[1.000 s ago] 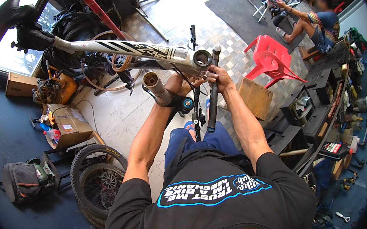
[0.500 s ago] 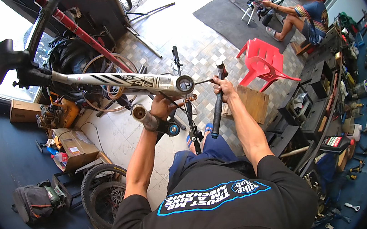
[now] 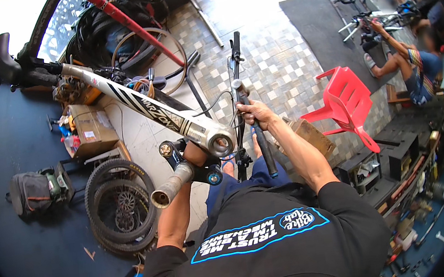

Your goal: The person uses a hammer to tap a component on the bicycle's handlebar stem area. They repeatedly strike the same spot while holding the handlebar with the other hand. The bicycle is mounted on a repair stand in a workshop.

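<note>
A white bicycle frame (image 3: pixel 143 106) with black stripes slants across the left, its open head tube (image 3: pixel 221 143) facing me. Beside the head tube tilts a suspension fork (image 3: pixel 175 183), its bare steerer tube toward me and round caps on its crown. My left hand (image 3: pixel 195 154) is around the fork below the crown, its fingers mostly hidden by frame and fork. In my right hand (image 3: pixel 256 114), closed round the dark handle, is a hammer (image 3: pixel 266 152), its metal head up. It is just right of the head tube, apart from it. A handlebar (image 3: pixel 234 56) hangs beyond.
A red plastic chair (image 3: pixel 344 104) and wooden box (image 3: pixel 308 140) stand at my right, before a cluttered black workbench (image 3: pixel 382 160). Loose wheels (image 3: pixel 120 206), a cardboard box (image 3: pixel 90 129) and a backpack (image 3: pixel 29 192) are left. Another person (image 3: pixel 418 67) sits near a bicycle at far right.
My right hand and the hammer have moved left, nearer the head tube. The fork has tilted, its steerer swinging down and left. A thin rod seen at the head tube no longer shows. The view has shifted.
</note>
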`<state>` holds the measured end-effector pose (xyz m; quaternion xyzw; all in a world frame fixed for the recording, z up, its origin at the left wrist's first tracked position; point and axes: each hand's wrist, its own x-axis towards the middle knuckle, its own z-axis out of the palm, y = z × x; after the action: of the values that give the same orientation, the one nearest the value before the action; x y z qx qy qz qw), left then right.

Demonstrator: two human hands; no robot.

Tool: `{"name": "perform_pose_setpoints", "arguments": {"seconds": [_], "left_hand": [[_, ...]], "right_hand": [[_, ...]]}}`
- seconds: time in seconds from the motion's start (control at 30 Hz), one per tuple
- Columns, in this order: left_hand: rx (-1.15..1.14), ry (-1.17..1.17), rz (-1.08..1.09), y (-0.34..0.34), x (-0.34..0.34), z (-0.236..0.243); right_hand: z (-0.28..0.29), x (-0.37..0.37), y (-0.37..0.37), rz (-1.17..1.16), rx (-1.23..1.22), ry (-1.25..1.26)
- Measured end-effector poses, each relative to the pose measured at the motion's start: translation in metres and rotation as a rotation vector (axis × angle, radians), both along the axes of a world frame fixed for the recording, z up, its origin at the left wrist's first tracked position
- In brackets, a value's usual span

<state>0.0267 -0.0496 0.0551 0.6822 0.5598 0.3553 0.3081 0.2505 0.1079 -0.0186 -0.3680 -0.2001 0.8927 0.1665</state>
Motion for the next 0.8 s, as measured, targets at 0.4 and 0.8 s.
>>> {"name": "perform_pose_setpoints", "arguments": {"seconds": [0.4,0.8], "left_hand": [[-0.603,-1.027,0.232,-0.003,0.009,0.002],[-0.572,-0.446,-0.066,0.001,-0.068,-0.034]], "right_hand": [[-0.021,0.007,0.019,-0.017,-0.118,-0.069],[-0.005,0.092,-0.056,-0.82,-0.014,-0.016]]}}
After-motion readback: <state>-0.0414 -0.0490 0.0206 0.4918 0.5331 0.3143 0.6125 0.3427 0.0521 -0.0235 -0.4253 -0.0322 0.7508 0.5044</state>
